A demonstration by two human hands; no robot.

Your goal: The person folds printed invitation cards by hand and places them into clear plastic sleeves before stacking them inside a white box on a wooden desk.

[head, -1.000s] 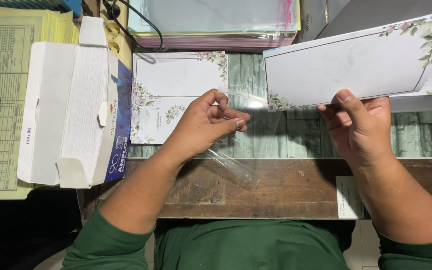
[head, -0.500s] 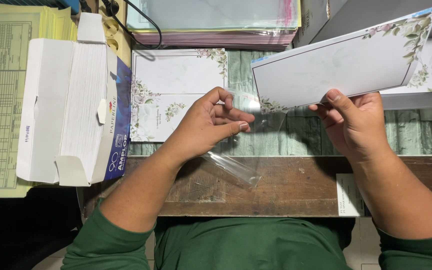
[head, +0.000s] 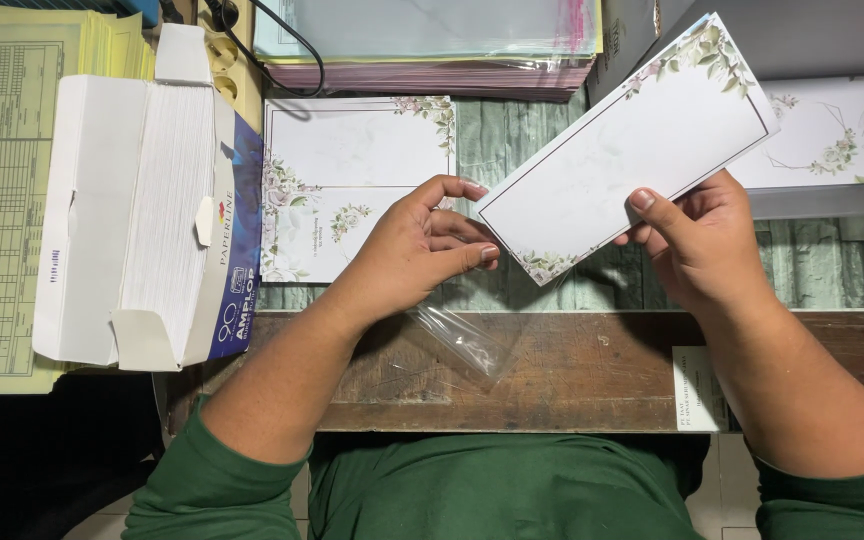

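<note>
My right hand (head: 704, 243) grips a long white card with floral corners and a thin dark border (head: 628, 150), tilted up to the right. Its lower left corner sits by the fingertips of my left hand (head: 415, 255). My left hand pinches the mouth of a clear plastic sleeve (head: 459, 339), which hangs down over the wooden table edge (head: 572, 375). The card's corner is at the sleeve's opening; whether it is inside I cannot tell.
An open box of white envelopes (head: 142, 210) lies at left on yellow forms (head: 12, 120). A floral card (head: 347, 180) lies flat behind my left hand, another (head: 832, 135) at far right. A stack of sleeved sheets (head: 432, 50) and a black cable (head: 282, 50) sit at the back.
My right hand has tilted the card steeper and brought its lower left corner down to my left hand's fingertips. The left hand stays on the sleeve.
</note>
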